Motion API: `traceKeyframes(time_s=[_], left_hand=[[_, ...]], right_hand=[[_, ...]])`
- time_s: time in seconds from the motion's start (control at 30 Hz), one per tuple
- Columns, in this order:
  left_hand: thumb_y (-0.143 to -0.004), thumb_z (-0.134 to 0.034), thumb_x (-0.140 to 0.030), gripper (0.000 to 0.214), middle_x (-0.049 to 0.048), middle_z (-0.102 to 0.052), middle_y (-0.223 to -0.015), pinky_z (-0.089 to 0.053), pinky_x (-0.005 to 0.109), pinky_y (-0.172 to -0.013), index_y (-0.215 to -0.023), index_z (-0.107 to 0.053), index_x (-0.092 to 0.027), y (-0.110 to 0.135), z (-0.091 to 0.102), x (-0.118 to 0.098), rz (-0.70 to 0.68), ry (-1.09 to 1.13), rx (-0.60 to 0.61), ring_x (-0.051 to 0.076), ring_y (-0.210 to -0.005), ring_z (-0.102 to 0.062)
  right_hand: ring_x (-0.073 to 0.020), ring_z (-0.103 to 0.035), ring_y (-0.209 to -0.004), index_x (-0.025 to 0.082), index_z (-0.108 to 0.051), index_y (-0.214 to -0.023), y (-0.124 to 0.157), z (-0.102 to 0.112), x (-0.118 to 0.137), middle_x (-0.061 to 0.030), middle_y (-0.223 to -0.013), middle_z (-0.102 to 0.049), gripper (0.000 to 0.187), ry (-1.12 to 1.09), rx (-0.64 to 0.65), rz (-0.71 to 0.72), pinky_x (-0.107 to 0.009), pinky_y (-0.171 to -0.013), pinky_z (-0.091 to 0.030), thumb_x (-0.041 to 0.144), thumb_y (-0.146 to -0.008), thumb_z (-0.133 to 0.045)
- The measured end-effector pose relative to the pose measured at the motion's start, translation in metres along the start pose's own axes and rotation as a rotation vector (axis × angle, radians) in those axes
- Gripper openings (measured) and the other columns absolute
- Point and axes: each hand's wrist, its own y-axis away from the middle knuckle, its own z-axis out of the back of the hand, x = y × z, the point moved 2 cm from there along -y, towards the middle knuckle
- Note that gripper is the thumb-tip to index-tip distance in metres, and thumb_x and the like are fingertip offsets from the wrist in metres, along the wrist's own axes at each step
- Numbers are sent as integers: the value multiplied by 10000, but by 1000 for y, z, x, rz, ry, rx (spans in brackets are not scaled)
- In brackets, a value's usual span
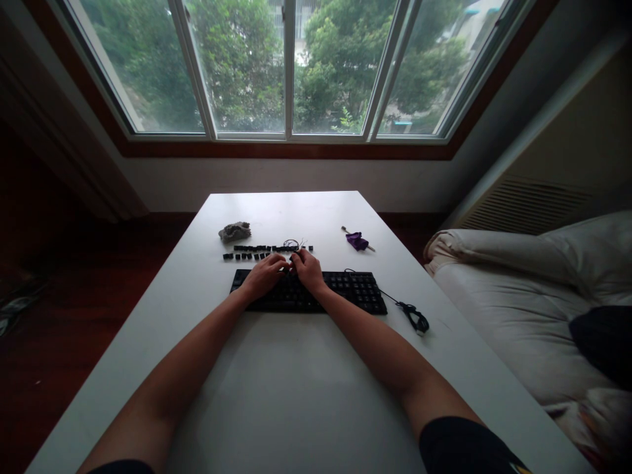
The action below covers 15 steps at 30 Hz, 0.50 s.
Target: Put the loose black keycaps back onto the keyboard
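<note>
A black keyboard [355,289] lies across the white table, with both forearms reaching over it. My right hand [307,271] is closed above its upper edge, around what looks like a keycap puller, whose thin wires [302,243] stick up past the fingers. My left hand [266,273] meets it fingertip to fingertip, its fingers bent together; whatever they pinch is too small to make out. Just beyond the hands, loose black keycaps [247,256] lie in two rows. Part of the keyboard is hidden under my hands.
A crumpled grey cloth [235,232] sits at the back left of the table [276,395]. At the back right lies a brush with purple cloth [356,241] around it. The bundled USB cable [415,318] rests right of the keyboard. A sofa [494,289] stands alongside.
</note>
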Motion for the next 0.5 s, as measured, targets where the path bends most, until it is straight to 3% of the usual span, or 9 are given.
traceKeyframes(time_s=[0.27,0.5], left_hand=[[-940,-557,-154,205,77,-614,-1152,-539,342,-885,-1105,-647,-235,2,4,1,72,164,-80,195,-1014,-631],[-947,-548,-150,214,71,-635,-1127,-525,330,-869,-1118,-643,-236,1,5,-3,79,116,-77,198,-1000,-634]], right_hand=[[-158,-668,-556,233,-540,-895,-6,-2,-10,9,-692,-689,286,-143,44,-54,-257,-550,-508,515,-935,-518],[-154,-670,-564,232,-543,-878,-6,-3,-10,11,-693,-689,290,-132,32,-45,-251,-559,-510,517,-928,-530]])
